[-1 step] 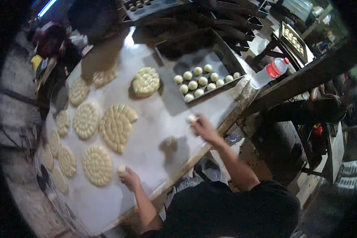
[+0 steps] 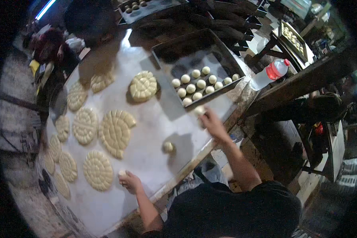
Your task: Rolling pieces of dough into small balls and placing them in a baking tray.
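Note:
My right hand (image 2: 213,125) is closed around a pale dough ball (image 2: 199,111), just off the near edge of the dark metal baking tray (image 2: 188,108). Several dough balls (image 2: 201,84) sit spaced out in the near half of that tray. Lower on the white table (image 2: 146,131), my left hand (image 2: 131,182) grips another dough ball (image 2: 122,173) between thumb and fingers. Beside it lies a round slab of scored dough (image 2: 98,170). One single dough ball (image 2: 168,147) rests on the table between my two hands.
Several more scored dough slabs (image 2: 117,133) cover the table's left side. A clear bottle with a red cap (image 2: 270,74) stands at the right corner beside a dark beam (image 2: 301,75). Another person (image 2: 47,45) is at the far left. A second filled tray (image 2: 292,41) sits far right.
My right hand has moved away from me, closer to the tray, with its dough ball. My left hand has barely shifted. The whole view has turned slightly.

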A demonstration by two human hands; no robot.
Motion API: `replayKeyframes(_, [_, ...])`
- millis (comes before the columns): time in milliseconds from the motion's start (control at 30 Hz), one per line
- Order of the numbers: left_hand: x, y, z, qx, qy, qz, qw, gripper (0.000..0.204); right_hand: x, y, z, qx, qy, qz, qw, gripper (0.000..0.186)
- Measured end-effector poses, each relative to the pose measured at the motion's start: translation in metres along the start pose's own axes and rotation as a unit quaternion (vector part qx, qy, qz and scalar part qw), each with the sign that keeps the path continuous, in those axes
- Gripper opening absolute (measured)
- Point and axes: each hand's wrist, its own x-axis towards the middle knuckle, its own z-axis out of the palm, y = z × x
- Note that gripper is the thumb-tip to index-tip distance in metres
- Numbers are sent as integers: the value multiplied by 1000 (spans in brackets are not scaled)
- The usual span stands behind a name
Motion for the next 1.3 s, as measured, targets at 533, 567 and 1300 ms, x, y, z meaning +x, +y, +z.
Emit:
replayKeyframes(533, [-47, -46, -34, -608, -157, -287, 724, 49, 304, 38, -144, -459, 58, -116, 879, 55])
replayKeyframes(567, [-51, -47, -38, -619, -166, -269, 719, 46, 301, 36, -141, -472, 56, -114, 872, 54])
replayKeyframes(1300, [-184, -82, -122, -361, -147, 268, 881, 34, -299, 52, 174, -230, -316, -189, 901, 24])
